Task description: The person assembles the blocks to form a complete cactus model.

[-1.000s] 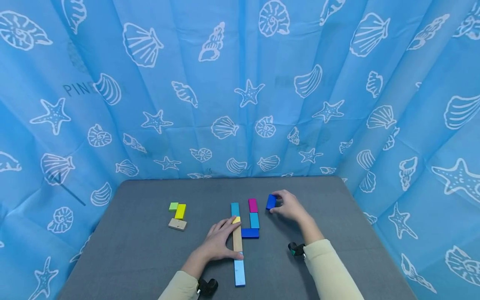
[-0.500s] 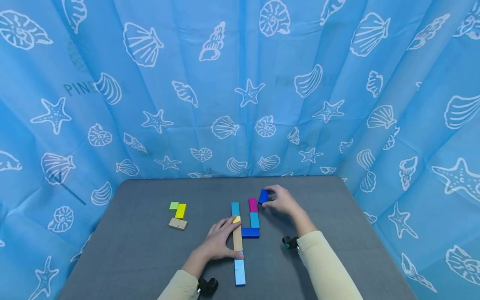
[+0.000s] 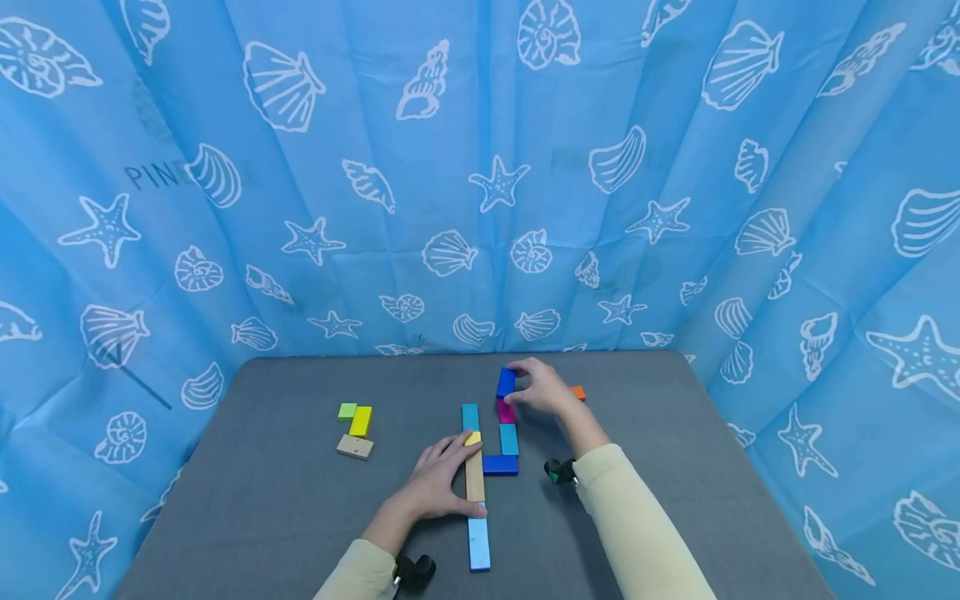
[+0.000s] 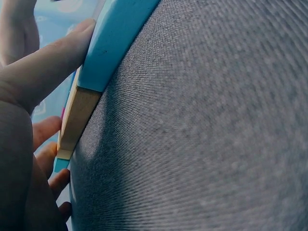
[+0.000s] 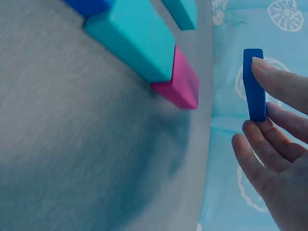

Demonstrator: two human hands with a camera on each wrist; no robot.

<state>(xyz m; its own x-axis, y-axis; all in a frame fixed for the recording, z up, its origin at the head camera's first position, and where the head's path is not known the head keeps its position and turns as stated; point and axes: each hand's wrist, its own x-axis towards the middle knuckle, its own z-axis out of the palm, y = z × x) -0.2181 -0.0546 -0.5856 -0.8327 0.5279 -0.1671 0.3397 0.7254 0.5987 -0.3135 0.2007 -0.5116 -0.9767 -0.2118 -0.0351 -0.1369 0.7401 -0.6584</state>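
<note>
My right hand (image 3: 546, 392) pinches a dark blue block (image 3: 506, 383) between thumb and fingers; the right wrist view shows this block (image 5: 255, 89) raised off the cloth. From the head view it overlaps the far end of a magenta block (image 3: 507, 413). That one continues from a turquoise block (image 3: 508, 439), which meets a second dark blue block (image 3: 500, 465) lying crosswise. My left hand (image 3: 438, 483) spreads over a straight row: its thumb (image 4: 62, 55) touches a light blue block (image 3: 478, 546), its fingers reach a yellow piece (image 3: 473, 437), and a wooden block (image 3: 475, 482) lies between.
Another teal block (image 3: 470, 416) ends the row at the back. Left on the grey table (image 3: 262, 500) lie a green block (image 3: 347, 412), a yellow block (image 3: 362, 422) and a wooden block (image 3: 356, 447). An orange block (image 3: 578, 392) shows behind the right wrist. A shell-print curtain (image 3: 480, 250) surrounds the table.
My right hand has carried the dark blue block leftward and away from me, to the far end of the magenta block. An orange block has come into sight. The left hand stays put.
</note>
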